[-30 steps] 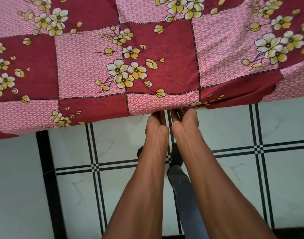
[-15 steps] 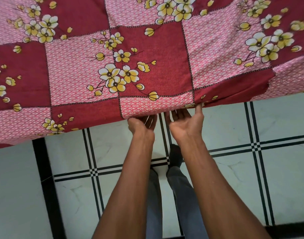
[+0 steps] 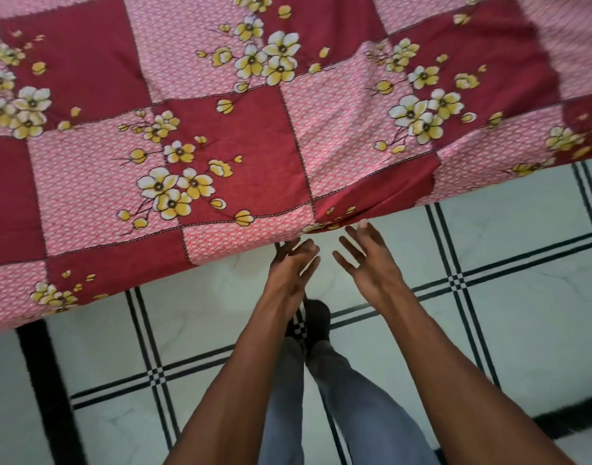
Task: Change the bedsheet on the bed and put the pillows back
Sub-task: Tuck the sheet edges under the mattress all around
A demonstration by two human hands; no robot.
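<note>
Red patchwork bedsheet [image 3: 221, 135] above tiled floor [image 3: 506, 263]

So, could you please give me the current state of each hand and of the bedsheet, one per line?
Left hand: open, fingers spread, just below the sheet's edge, holding nothing.
Right hand: open, palm up, fingers spread, a fingertip at the sheet's edge.
Bedsheet: spread over the bed, its edge hanging over the side, slightly wrinkled near the right hand.

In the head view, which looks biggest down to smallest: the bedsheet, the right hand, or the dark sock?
1. bedsheet, by far.
2. right hand.
3. sock, though it sits farther from the camera and is partly hidden, so this order is unsure.
</note>
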